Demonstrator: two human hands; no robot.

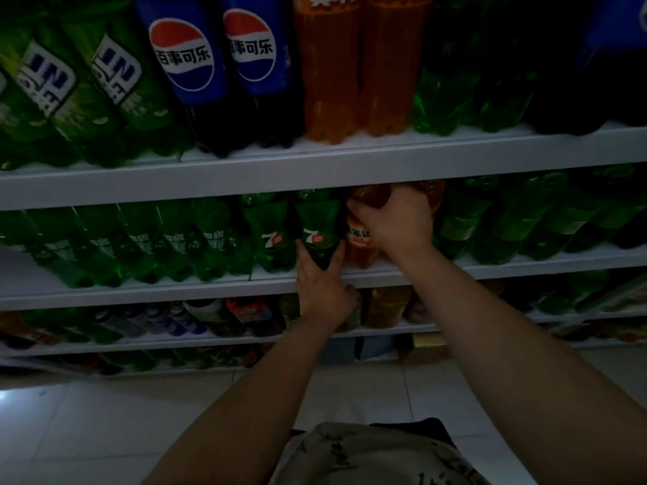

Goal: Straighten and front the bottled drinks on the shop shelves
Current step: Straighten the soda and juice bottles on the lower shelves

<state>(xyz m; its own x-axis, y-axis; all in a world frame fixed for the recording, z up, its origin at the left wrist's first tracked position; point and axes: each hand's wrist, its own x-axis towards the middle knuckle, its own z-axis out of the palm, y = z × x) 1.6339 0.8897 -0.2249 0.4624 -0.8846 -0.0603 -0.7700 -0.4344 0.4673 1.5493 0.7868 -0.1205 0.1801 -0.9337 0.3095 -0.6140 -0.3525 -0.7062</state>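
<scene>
Head view. Looks forward and down on dim shop shelving, white tiers one above another.

Grips with the left hand (324,292) the foot of a green bottle (317,222) marked with a 7. Sets the thumb against its right side and the curled fingers against its left, with the palm across the front lip of the middle shelf (157,292).

Clasps with the right hand (395,222) the shoulder of an orange bottle (359,246), fingers curled over its top, right under the edge of the upper shelf (245,169). Finds both bottles at the front of the middle shelf, just beside each other; cannot tell whether touching.

Shows that same shelf packed to left and right with rows of green bottles (168,239), labels hard to read in the gloom.

Shows on the upper shelf, from the left: leaning green bottles with white labels (105,82), two blue cola bottles (185,54), two tall orange drinks (329,82), more green, then dark bottles at the far right.

Shows below a lower shelf (210,339) with smaller mixed bottles, too dark and blurred to name.

Ends on pale floor tiles (140,414), a patch of glare at the left, and a light printed shirt (367,456) at the bottom edge.
</scene>
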